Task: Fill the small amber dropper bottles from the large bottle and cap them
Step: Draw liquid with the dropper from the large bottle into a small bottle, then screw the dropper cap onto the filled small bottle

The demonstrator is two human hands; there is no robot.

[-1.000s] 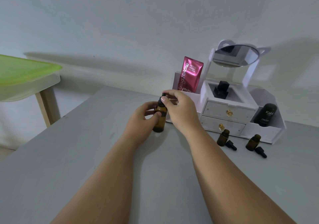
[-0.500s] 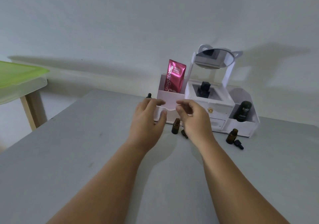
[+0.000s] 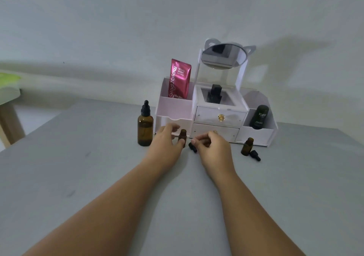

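Two small amber glass dropper bottles stand uncapped on the grey counter [image 3: 78, 177]; the left hand [image 3: 167, 143], fingers loosely spread, is closing round the nearer one [image 3: 182, 137]. The right hand [image 3: 211, 149], fingers curled but empty, reaches for the black dropper cap [image 3: 192, 147] lying beside it. Best to steady that bottle upright first, with the tall capped amber bottle [image 3: 145, 126] just left.

Grey table [image 3: 82, 177] — amber bottles [image 3: 145, 126], droppers [image 3: 255, 155], white organizer [image 3: 256, 135].

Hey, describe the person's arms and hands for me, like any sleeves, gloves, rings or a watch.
Both forearms are bare right to the bottom of the frame; no sleeve shows. The left hand and right hand wear no gloves. No watch, bracelet or ring is visible on either wrist or on the fingers that show. The nails look short and unpainted, though the picture is too soft to be sure.
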